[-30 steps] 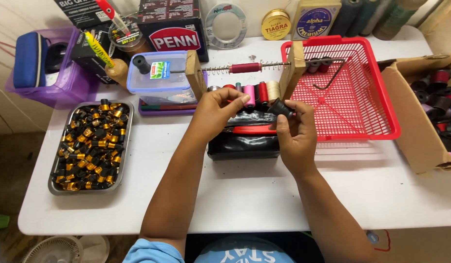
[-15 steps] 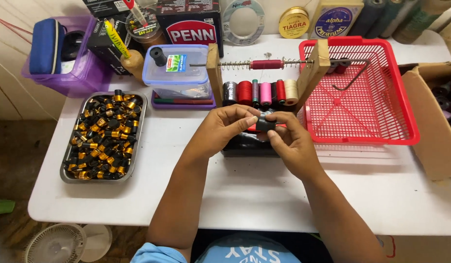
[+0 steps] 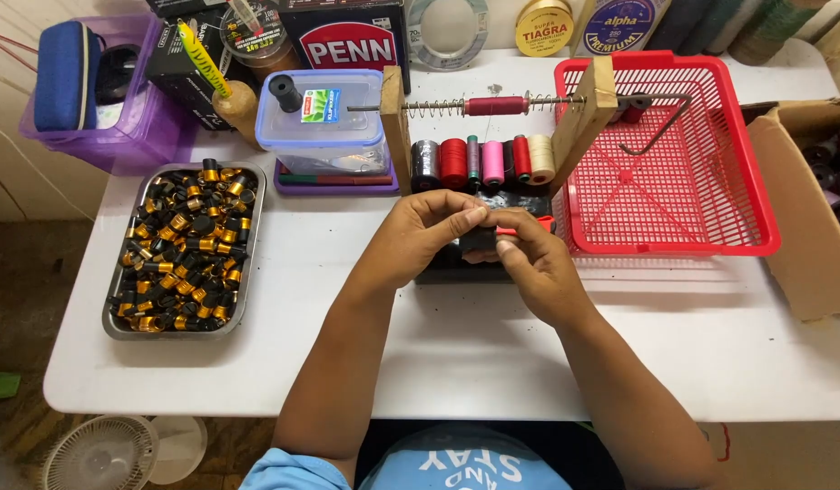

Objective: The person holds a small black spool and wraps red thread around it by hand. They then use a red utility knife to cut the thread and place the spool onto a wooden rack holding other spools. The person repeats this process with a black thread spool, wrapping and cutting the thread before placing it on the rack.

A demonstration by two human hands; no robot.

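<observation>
Carefully, near the desk's middle, we pinch the small black piece between left hand and right hand, fingertips pressed together, keeping it steady above the black tray.

Two hands meet over the middle of the white worktop: the left hand and the right hand, together pinching one small black part with a red tip.

Six thread spools stand in a row: black, red, dark green, pink, dark red and cream. One more dark red spool sits on the rod of the single wooden jig.

There is one red mesh basket, one metal tray heaped with black-and-gold ferrules, too many to count, one clear lidded box, one purple bin and one cardboard box.
</observation>
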